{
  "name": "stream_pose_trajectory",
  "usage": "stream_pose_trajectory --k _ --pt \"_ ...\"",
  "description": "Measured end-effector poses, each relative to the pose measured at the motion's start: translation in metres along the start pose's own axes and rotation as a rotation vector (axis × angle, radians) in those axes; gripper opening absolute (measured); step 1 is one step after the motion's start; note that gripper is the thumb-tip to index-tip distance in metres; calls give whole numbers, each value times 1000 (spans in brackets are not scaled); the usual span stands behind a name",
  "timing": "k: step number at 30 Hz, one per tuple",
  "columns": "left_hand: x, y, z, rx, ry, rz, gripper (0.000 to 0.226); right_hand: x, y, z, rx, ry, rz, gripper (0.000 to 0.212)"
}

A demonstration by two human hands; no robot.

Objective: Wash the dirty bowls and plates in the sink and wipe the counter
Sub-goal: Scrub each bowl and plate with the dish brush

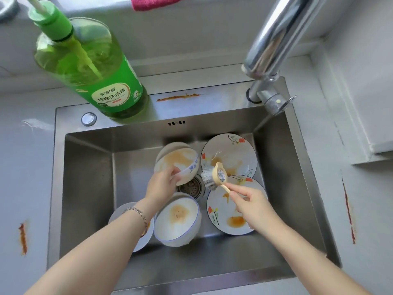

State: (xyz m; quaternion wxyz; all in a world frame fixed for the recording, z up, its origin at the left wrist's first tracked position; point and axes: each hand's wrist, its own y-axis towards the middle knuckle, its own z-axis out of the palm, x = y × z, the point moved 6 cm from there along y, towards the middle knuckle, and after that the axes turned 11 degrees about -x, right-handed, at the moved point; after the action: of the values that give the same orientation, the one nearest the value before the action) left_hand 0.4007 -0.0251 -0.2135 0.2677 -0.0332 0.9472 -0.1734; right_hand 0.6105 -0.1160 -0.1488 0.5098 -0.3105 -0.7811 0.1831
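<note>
The grey surface (25, 167) around the steel sink (85, 188) carries sauce streaks (23, 238). Your left grip (162, 185) curls round the tilted stained bowl (180, 160) above the drain (191, 187); your right grip (253, 207) pinches the brush (219, 173) handle, bristles just beside that bowl.

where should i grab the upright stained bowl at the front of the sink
Pinch its rim on the near edge, coming from above: the bowl sits upright, mouth open, and that edge is clear, while a flowered plate crowds its right side.
</note>
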Motion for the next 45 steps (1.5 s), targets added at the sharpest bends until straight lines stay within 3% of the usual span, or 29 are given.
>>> stream_pose_trajectory --k 6,8,12,17,22,32,37,41,45 --pt "38 -14 -19 -23 -312 -140 31 20 -16 14 22 -35 -10 32" --pt "79 -25 -28 -6 -262 -245 40 21 -24 24 40 -57 -21 31" --pt "161 -49 -30 179 -52 -438 52 8 -39 50 59 -61 -24 31" --pt "202 -51 -21 130 -112 -504 35 7 -58 75 65 -12 -45 27" --pt "207 -49 -23 -9 -144 -452 25 3 -65 86 8 8 -6 30" --pt "205 -69 -27 -17 -49 -471 23 17 -85 87 3 38 21 32" --pt "202 -75 -28 -8 145 -383 27 11 -84 82 -5 18 -4 30" --pt "191 -76 -44 -128 162 -411 22 7 -80 75 -23 1 -40 31" --pt "167 -81 -74 -264 13 -410 23 13 -78 70 -26 22 -77 33"
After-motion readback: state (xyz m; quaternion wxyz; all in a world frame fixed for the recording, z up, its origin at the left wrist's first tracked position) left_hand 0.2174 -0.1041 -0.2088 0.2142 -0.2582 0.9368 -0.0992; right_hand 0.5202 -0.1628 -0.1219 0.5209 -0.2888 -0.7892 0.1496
